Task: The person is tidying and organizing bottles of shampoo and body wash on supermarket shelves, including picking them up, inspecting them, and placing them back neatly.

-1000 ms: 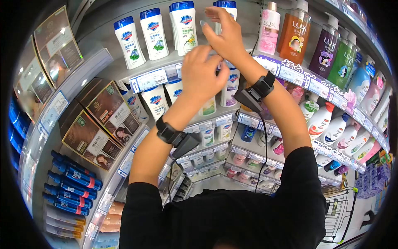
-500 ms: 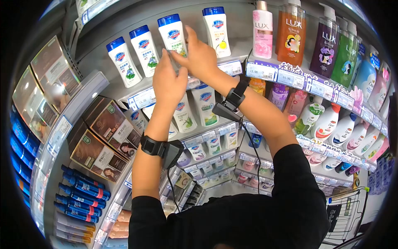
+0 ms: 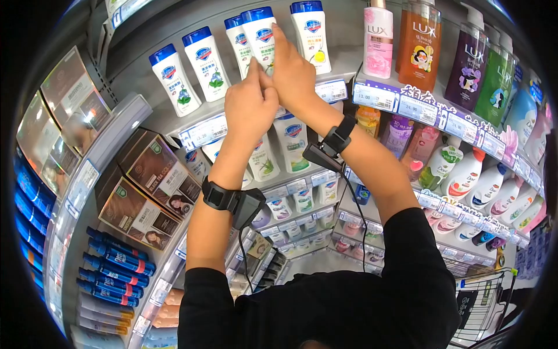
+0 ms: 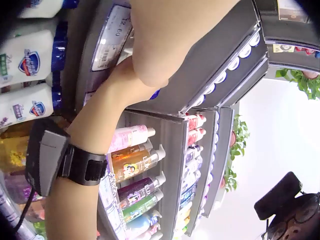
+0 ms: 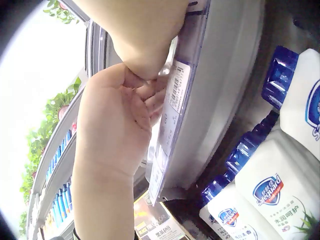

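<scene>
A white Safeguard bottle point(image 3: 260, 32) with a blue cap stands on the upper shelf in the head view, overlapping a matching bottle point(image 3: 235, 38) behind it at the left. My right hand point(image 3: 294, 75) has its straight index finger along the front bottle's right side. My left hand point(image 3: 250, 107) is just below, its index finger pointing up at the lower front of the bottle and overlapping it. The two hands overlap, which hides the right thumb. In the left wrist view my left hand's base point(image 4: 162, 42) fills the top; in the right wrist view the left palm point(image 5: 120, 105) is by the shelf label.
On the same shelf stand two more Safeguard bottles point(image 3: 174, 81) at the left and one point(image 3: 311, 38) at the right. LUX bottles point(image 3: 378, 41) line the right shelf. Hair colour boxes point(image 3: 163, 171) stand at the left. A price rail point(image 3: 203, 132) edges the shelf.
Both hands first swung left and down from the right-hand bottles to the middle bottle. Since then they have shifted right; the middle bottle now shows apart from the one behind it.
</scene>
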`<state>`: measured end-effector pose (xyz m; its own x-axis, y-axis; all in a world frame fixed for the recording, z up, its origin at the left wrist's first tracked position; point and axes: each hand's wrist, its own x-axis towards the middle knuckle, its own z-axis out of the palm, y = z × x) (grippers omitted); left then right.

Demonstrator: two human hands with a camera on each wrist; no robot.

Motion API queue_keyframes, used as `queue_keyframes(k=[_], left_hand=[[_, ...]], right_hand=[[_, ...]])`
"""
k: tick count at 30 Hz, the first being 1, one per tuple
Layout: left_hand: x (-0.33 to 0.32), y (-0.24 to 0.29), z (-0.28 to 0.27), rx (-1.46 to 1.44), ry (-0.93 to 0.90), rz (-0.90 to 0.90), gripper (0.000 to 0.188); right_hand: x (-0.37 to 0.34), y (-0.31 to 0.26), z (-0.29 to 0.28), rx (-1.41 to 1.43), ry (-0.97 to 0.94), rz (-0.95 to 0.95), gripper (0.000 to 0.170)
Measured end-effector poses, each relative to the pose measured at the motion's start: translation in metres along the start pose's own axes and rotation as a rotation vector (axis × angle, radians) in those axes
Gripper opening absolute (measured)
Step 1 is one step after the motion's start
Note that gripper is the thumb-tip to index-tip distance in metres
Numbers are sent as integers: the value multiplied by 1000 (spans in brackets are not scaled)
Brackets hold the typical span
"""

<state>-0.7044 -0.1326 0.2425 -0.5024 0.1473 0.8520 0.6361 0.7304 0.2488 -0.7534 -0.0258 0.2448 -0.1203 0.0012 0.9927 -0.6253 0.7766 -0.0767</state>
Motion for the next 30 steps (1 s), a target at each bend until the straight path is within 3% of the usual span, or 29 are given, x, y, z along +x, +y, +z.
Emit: queue_keyframes(k=[8,16,20,23,26,30], left_hand=[[14,-2,-7,123,-224,-68,55],[19,-7,-8,130,-301,-104,50],[21,-9,-8,97,-322,-131,47],[20,-11,-6,52,-173,-42,46],[19,-28,14,-9,144,66,52],[37,-32,13,-362,137,-84,64]], right_hand=[[-2,2,2,12,-4,64,64],[1,1,0,-47,-145,155,45],[2,4,3,-56,-169,189,47],[9,0,-2,-66,-254,284,54],[8,3,0,-88,-264,254,56],[12,0,1,-113,-325,295,57]])
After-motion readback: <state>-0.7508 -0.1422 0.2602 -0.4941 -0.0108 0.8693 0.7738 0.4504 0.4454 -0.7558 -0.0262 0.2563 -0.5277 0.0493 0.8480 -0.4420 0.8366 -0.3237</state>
